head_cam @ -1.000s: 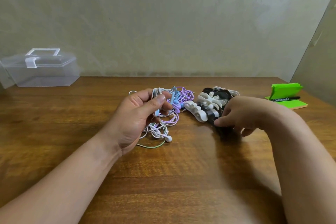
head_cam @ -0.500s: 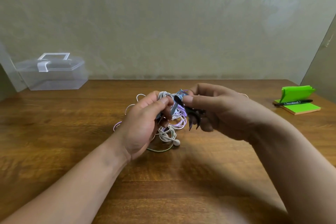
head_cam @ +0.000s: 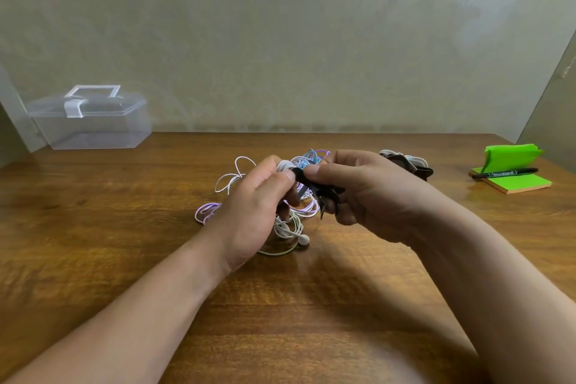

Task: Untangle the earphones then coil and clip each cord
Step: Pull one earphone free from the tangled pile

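- The left hand (head_cam: 252, 212) is curled round a small white coil (head_cam: 283, 165), held up over the table (head_cam: 124, 227), thumb pressed on top of it.
- The right hand (head_cam: 361, 190) pinches the upper end of a black clip (head_cam: 325, 195) between thumb and forefinger, right against the coil. Its other fingers are curled under the clip's prongs.
- The tangle (head_cam: 293, 227) lies on the table under and behind both hands. A purple loop (head_cam: 205, 210) trails out on the left, a blue cord (head_cam: 311, 155) shows at the back, and a white earbud (head_cam: 304, 239) lies at the near edge.
- Spare clips (head_cam: 408, 162) sit in a heap behind the right hand.
- The cords look thin, light and limp. A coil likely springs loose once the grip slackens, so it wants a firm hold across all its turns, not by one strand.
- Cord from the held coil seems to run down into the tangle, so a hard pull may drag the heap or tighten knots.
- The clip looks like soft, bendy rubber or plastic. It is best held by its ends, leaving the middle free to take the coil.
- The earbud and its joint to the cord are probably the weak spots. Take hold of the cord a little back from them.
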Demonstrator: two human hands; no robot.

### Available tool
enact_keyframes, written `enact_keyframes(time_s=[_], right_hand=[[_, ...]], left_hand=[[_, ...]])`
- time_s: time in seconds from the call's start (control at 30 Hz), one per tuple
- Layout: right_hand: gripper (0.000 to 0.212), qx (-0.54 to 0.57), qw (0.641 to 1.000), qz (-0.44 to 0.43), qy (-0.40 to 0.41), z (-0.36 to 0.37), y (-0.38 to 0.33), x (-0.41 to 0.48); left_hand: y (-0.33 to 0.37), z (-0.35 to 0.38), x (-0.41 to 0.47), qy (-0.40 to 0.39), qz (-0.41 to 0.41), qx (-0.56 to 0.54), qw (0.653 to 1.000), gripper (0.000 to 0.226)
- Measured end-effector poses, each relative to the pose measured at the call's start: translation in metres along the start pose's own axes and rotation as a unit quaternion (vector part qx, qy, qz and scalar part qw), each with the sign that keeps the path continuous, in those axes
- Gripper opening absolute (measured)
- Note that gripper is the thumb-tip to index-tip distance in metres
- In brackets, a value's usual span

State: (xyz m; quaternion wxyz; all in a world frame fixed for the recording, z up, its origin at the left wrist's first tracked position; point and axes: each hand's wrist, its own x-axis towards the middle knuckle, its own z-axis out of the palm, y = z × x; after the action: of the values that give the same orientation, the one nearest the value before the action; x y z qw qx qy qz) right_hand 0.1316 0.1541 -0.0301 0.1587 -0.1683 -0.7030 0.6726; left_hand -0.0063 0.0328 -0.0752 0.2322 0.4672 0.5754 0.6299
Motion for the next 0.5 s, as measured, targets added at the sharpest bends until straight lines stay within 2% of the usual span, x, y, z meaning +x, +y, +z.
enact_keyframes(time_s=[0.1, 0.3, 0.5], right_hand=[[0.025, -0.006, 1.000, 0.006, 0.006, -0.0006, 0.0014, 0.0017], [0.015, 0.001, 1.000, -0.007, 0.006, 0.0030, 0.0060, 0.0027], [0.021, 0.004, 0.999, -0.041, 0.031, 0.0041, 0.0100, 0.0066]], left_hand=[[-0.0006, -0.0003, 0.0009, 0.002, 0.003, -0.002, 1.000, 0.020], [-0.0033, -0.0029, 0.0030, -0.008, 0.027, -0.001, 1.000, 0.034], [-0.0008, -0.0031, 0.0014, -0.022, 0.052, 0.020, 0.998, 0.025]])
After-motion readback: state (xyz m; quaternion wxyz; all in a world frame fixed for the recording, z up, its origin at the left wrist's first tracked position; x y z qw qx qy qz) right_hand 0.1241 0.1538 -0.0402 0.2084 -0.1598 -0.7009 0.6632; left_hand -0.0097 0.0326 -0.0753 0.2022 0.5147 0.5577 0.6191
